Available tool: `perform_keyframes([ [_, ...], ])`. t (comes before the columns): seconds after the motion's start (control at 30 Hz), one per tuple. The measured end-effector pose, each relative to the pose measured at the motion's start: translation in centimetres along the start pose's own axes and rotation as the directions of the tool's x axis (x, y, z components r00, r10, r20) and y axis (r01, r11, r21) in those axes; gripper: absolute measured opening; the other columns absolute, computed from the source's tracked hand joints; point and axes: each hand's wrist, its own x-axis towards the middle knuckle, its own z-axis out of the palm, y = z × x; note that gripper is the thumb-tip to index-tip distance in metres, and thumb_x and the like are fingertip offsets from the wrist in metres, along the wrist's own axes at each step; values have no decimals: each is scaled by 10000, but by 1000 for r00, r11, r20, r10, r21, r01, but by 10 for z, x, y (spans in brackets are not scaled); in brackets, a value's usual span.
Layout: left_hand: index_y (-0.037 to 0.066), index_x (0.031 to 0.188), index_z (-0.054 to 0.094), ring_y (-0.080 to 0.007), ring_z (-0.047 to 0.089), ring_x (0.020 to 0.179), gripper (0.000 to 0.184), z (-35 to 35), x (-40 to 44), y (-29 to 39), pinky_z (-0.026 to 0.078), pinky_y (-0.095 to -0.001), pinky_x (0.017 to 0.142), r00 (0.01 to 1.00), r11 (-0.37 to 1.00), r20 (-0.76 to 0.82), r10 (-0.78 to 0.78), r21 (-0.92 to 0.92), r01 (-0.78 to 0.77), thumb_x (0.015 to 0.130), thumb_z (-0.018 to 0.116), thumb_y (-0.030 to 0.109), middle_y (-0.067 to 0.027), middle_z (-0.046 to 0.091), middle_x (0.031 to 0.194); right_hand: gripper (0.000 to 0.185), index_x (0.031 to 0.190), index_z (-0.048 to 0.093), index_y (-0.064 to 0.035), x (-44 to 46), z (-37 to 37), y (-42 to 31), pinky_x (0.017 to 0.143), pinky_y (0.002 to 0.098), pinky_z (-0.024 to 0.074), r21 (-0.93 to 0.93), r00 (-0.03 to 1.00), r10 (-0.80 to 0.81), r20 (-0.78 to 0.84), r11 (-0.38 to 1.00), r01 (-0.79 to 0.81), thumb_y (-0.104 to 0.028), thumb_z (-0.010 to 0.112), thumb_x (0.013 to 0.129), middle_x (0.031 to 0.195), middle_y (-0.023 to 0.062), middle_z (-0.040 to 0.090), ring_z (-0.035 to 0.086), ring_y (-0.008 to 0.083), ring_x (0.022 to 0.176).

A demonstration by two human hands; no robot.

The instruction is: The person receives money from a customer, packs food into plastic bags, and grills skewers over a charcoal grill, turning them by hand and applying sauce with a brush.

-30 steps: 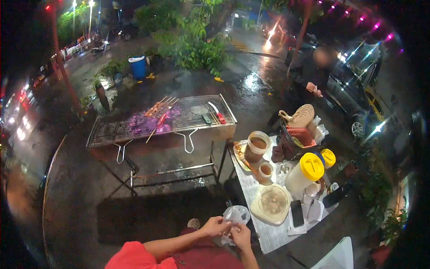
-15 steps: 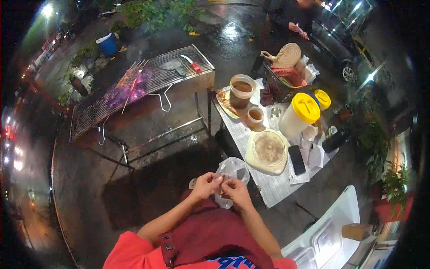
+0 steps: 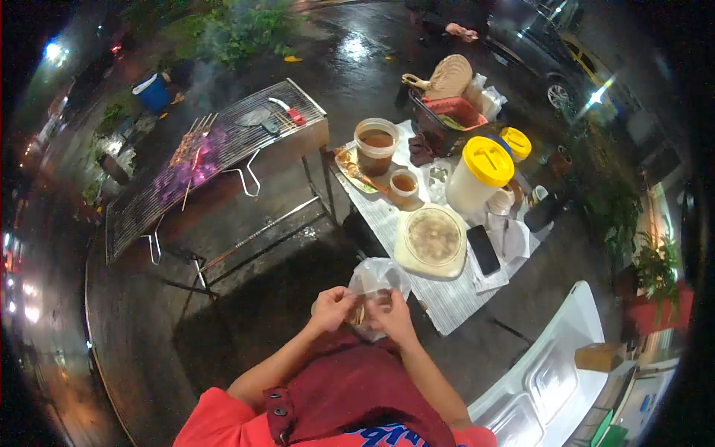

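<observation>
Both hands are together above the dark red apron, near the small table's front edge. My left hand (image 3: 333, 308) is closed on the left side of a clear plastic bag (image 3: 377, 276). On the bag's other side, my right hand (image 3: 390, 315) is closed too, its fingers slightly blurred. The bag hangs around and behind the fingers; what it may contain is hard to make out. Just beyond the hands lies a round-topped cream container (image 3: 432, 240), with a black phone (image 3: 483, 250) to its right.
Skewers (image 3: 192, 141) lie on a long grill (image 3: 246, 123) at the left. The table (image 3: 447, 305) bears a tub of brown sauce (image 3: 376, 141), a yellow-lidded jar (image 3: 484, 167) and a basket (image 3: 447, 119). Another person's hand (image 3: 462, 32) shows at the top. A white chair (image 3: 573, 328) stands right.
The view has tilted down and turned, so the grill and table sit higher and further left. Both hands stay at the plastic bag, which now spreads more openly between them.
</observation>
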Motion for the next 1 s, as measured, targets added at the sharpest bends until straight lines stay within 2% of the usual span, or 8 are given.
perform_keyframes([
  [0.07, 16, 791, 631, -63, 516, 568, 140, 9, -7, 21, 434, -243, 514, 990, 931, 27, 138, 337, -139, 805, 584, 147, -26, 601, 651, 286, 888, 562, 38, -4, 8, -13, 654, 316, 487, -353, 937, -342, -77, 888, 295, -222, 631, 793, 817, 137, 621, 617, 210, 744],
  [0.13, -2, 779, 628, -71, 529, 565, 146, 13, -3, 18, 435, -245, 520, 964, 887, 44, 264, 382, -260, 796, 572, 131, -47, 601, 624, 266, 863, 579, 25, 6, -4, 2, 675, 343, 486, -308, 988, -151, 38, 939, 156, -219, 635, 772, 830, 168, 624, 628, 242, 759],
  [0.3, -22, 787, 621, -104, 561, 587, 138, -7, -12, 49, 434, -262, 524, 958, 807, -57, 280, 555, -203, 795, 565, 104, -82, 611, 644, 271, 932, 575, 15, 6, -14, 11, 631, 318, 484, -410, 972, -219, -81, 897, 168, -188, 637, 763, 833, 141, 621, 615, 198, 708],
  [0.47, -26, 819, 614, -149, 586, 632, 158, 11, -7, 39, 457, -290, 612, 846, 670, 202, 493, 532, -517, 793, 573, 124, -125, 621, 712, 415, 972, 523, 36, 5, 3, 8, 672, 327, 464, -343, 981, -185, 63, 919, 196, -274, 678, 743, 821, 138, 600, 596, 219, 747],
  [0.53, -28, 844, 604, -155, 589, 639, 158, 18, -13, 62, 454, -286, 612, 953, 772, 106, 284, 565, -293, 789, 568, 115, -130, 617, 712, 304, 863, 556, 30, 7, -3, 9, 606, 337, 459, -320, 954, -274, -121, 920, 224, -232, 642, 735, 754, 178, 594, 601, 236, 685],
  [0.77, -34, 934, 570, -154, 579, 692, 248, 42, -17, 57, 457, -309, 631, 906, 758, 146, 397, 505, -414, 733, 626, 100, -156, 601, 785, 189, 786, 565, -1, 2, -11, 8, 608, 420, 458, -507, 944, -282, -173, 847, 160, -174, 547, 710, 741, 218, 578, 568, 389, 713],
  [0.87, -27, 896, 585, -271, 597, 713, 195, 40, -6, 47, 456, -346, 650, 854, 633, 282, 437, 578, -515, 741, 538, 82, -192, 593, 795, 219, 830, 566, -20, -7, -15, -11, 684, 438, 455, -576, 951, -248, -184, 812, 100, -202, 527, 714, 829, 206, 582, 563, 382, 803],
  [1.0, -18, 917, 594, -356, 618, 773, 221, 44, -1, 69, 460, -385, 647, 938, 691, 91, 335, 652, -310, 731, 491, 45, -257, 579, 760, 206, 873, 567, -55, -19, -61, -15, 724, 437, 457, -582, 882, -210, -422, 809, -86, -184, 572, 712, 885, 173, 597, 583, 350, 817],
])
